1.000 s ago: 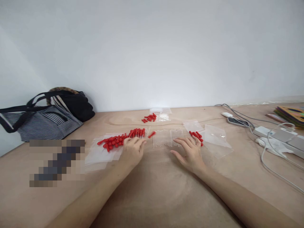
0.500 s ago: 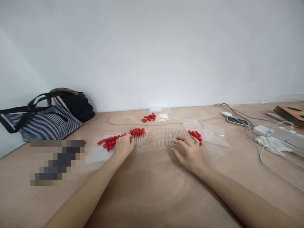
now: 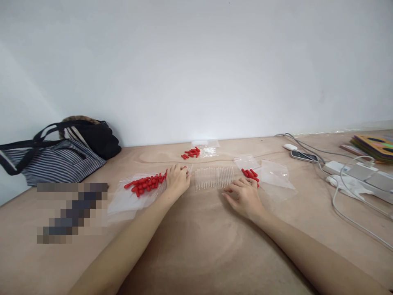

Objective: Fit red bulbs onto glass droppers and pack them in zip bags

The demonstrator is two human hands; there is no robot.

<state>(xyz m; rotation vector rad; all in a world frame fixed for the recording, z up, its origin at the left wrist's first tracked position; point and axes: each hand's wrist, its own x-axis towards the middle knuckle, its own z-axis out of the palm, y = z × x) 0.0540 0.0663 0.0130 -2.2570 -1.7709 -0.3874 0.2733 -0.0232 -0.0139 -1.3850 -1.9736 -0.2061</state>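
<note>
My left hand [image 3: 178, 180] is closed, its fingers curled down over a row of glass tubes with red rubber bulbs, which it mostly covers. What its fingertips grip is hidden. Beside it, red rubber bulbs [image 3: 144, 185] lie heaped on a clear plastic bag [image 3: 118, 205]. A row of thin clear glass tubes [image 3: 214, 178] lies side by side in the middle of the table. At that row's right end rests my right hand [image 3: 244, 196], thumb and bent fingers apart, holding nothing that I can see. More red bulbs [image 3: 250, 173] lie just behind it.
Farther back lie red bulbs [image 3: 192, 153] and a clear bag of tubes [image 3: 208, 149]. Flat plastic bags [image 3: 276, 176] lie at right, near a power strip [image 3: 380, 184], cables and a dark device [image 3: 303, 156]. A striped bag [image 3: 64, 162] stands at left.
My left hand has moved right, from the bulb heap onto the red-bulbed tubes, uncovering more of the heap. My right hand has stayed almost in place, its fingers slightly lower.
</note>
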